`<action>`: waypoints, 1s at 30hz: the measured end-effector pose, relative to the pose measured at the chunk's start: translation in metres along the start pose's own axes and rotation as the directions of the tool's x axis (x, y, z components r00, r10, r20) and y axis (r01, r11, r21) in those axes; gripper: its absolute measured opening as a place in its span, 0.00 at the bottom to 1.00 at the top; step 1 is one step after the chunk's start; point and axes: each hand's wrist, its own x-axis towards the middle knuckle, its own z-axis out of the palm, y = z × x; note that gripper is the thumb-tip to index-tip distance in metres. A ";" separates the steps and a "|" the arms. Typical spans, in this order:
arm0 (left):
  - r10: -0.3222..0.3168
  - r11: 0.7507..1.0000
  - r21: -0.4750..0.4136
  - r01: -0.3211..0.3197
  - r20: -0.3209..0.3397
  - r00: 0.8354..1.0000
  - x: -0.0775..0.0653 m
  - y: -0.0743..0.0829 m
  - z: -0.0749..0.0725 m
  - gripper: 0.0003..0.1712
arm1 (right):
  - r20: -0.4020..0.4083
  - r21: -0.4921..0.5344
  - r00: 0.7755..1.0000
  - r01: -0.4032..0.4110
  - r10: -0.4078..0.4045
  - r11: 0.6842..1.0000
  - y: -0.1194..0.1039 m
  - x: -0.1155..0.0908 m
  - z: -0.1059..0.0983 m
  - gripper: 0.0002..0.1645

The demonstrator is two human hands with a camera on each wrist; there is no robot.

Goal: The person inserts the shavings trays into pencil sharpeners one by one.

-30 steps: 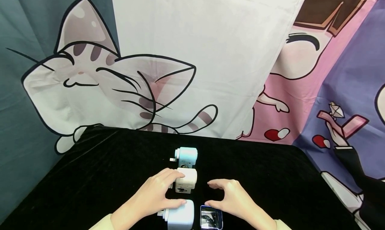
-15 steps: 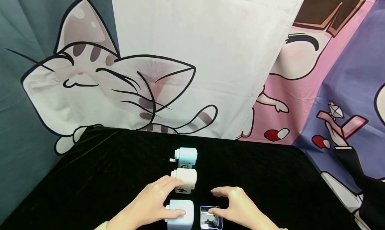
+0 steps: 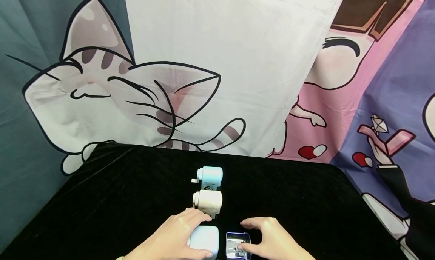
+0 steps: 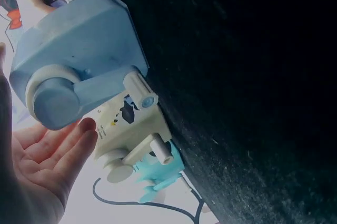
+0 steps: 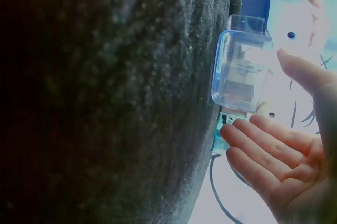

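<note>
A light blue crank pencil sharpener [image 3: 205,236] stands at the near edge of the head view, its handle showing in the left wrist view. My left hand [image 3: 171,237] is round its left side, thumb at the near end and fingers at the far end, not closed on it. To its right is a small clear box [image 3: 233,242] with a blue rim and a greyish piece visible inside. My right hand [image 3: 273,240] reaches in from the right, with its thumb overlapping the box in the head view. In the right wrist view, the fingers [image 5: 263,153] are extended beside the box.
Behind the blue sharpener, a cream crank sharpener [image 3: 210,200] and a turquoise one [image 3: 212,176] stand in line. All sit on black velvety cloth [image 3: 136,188]. A printed cartoon curtain [image 3: 265,75] hangs behind the table.
Both hands have drawn nearer to the body. The left has left the cream sharpener's side and come round the blue one; the right thumb has moved over the clear box. The sharpeners stay put.
</note>
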 end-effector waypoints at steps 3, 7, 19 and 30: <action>-0.012 1.000 -0.001 0.012 0.020 1.000 0.000 -0.001 0.001 0.35 | 0.027 0.026 0.999 -0.026 0.026 0.999 -0.002 -0.002 0.000 0.34; -0.022 1.000 -0.019 0.023 0.037 0.999 0.000 -0.001 0.001 0.36 | 0.044 0.050 0.998 -0.045 0.042 0.998 -0.002 -0.005 0.001 0.36; -0.062 0.992 -0.110 0.070 0.077 0.995 -0.004 0.000 0.006 0.32 | 0.091 0.080 0.993 -0.088 0.080 0.993 -0.005 -0.008 -0.002 0.36; -0.012 1.000 -0.026 0.012 0.012 1.000 -0.003 0.001 0.015 0.31 | 0.108 0.120 0.992 -0.078 0.065 0.990 -0.008 -0.009 0.000 0.36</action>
